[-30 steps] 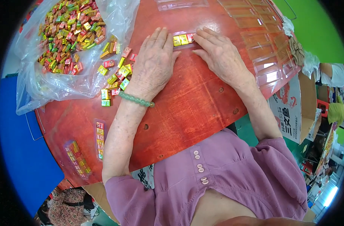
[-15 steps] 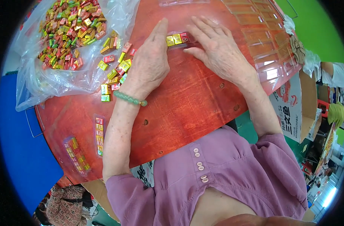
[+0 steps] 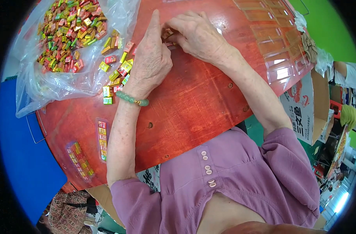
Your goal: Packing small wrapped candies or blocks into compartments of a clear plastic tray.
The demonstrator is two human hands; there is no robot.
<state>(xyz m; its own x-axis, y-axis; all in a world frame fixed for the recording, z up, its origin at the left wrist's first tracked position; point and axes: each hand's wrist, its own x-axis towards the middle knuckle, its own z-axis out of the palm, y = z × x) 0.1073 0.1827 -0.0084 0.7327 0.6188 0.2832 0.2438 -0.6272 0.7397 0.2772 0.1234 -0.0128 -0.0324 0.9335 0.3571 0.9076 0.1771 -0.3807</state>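
Two hands close together over small coloured boxes

The left hand [image 3: 151, 58], above a bracelet of round green beads [image 3: 132, 99], stands edge-on with its fingers straight and held together; its palm side is hidden, so whether it grips anything cannot be told. The right hand [image 3: 199, 37] curls its fingers and thumb around small, shiny, reddish rectangular boxes [image 3: 168, 33], just beside the left hand; shadow hides whether they are pinched. Those boxes sit over the red-stained wooden table [image 3: 193, 105]. Loose red, yellow and green boxes [image 3: 124, 67] lie left of the left hand, near a clear plastic bag [image 3: 72, 87] heaped with more. Clear moulded plastic trays [image 3: 269, 43] lie to the right
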